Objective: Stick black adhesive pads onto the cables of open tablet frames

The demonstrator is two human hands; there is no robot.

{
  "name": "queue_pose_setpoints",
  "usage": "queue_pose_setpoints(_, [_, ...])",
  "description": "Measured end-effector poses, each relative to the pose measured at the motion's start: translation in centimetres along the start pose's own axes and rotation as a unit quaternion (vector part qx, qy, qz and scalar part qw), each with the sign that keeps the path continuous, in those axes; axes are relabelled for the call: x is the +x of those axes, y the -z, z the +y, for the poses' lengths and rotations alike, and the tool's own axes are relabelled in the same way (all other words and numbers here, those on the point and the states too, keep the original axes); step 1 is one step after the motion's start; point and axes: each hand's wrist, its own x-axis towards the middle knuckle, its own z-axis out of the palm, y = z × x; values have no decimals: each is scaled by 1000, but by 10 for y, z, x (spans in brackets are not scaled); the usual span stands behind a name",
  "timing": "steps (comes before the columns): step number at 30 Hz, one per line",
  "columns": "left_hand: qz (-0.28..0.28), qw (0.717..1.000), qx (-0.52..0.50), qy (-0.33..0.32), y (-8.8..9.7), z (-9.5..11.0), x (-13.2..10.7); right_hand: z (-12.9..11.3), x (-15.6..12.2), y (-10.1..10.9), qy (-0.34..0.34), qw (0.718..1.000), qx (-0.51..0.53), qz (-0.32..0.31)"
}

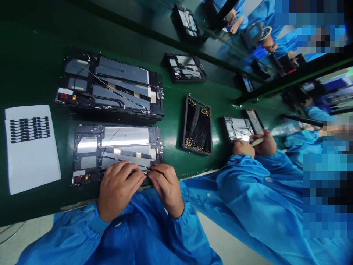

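An opened tablet housing (pixel 91 151) with silver panels and black strips lies in front of me on the green table. At its lower right edge, my left hand (pixel 118 189) has thumb and fingertips pinched together. My right hand (pixel 167 187) pinches right beside it, the fingertips of both almost meeting over a tiny shiny part (pixel 146 172). What each pinch holds is too small and covered to make out. A thin black wire (pixel 114 134) lies loose across the housing's silver panel. The housing's near edge is partly hidden by my hands.
Behind lies a stack of similar housings (pixel 121 79). A black tray (pixel 198 127) holds many thin black cables with gold ends. White paper (pixel 34 162) with black adhesive pieces is at left. At right, a co-worker's hands (pixel 264 142) work on another housing (pixel 237 128). A dark rail (pixel 292 82) crosses the upper right.
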Motion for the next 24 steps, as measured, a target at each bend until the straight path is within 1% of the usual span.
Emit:
queue_pose_setpoints(6, [2,1000,4,-6,-1,-1,-1,0,-3,-2,-7,1000,8,0])
queue_pose_setpoints(9, [0,1000,7,-6,-1,-1,-2,3,-7,-6,-13,999,40,27])
queue_pose_setpoints(12, [-1,1000,8,-7,0,-2,-2,7,-13,-11,6,996,64,66])
queue_pose_setpoints(14, [1,1000,8,-11,0,-2,-2,9,-18,-14,28,995,55,75])
queue_pose_setpoints(18, [0,1000,6,-10,0,-2,-3,11,-24,-17,65,995,7,71])
queue_pose_setpoints(24, [2,1000,1,-7,-1,-3,-3,11,-24,-18,77,995,-24,62])
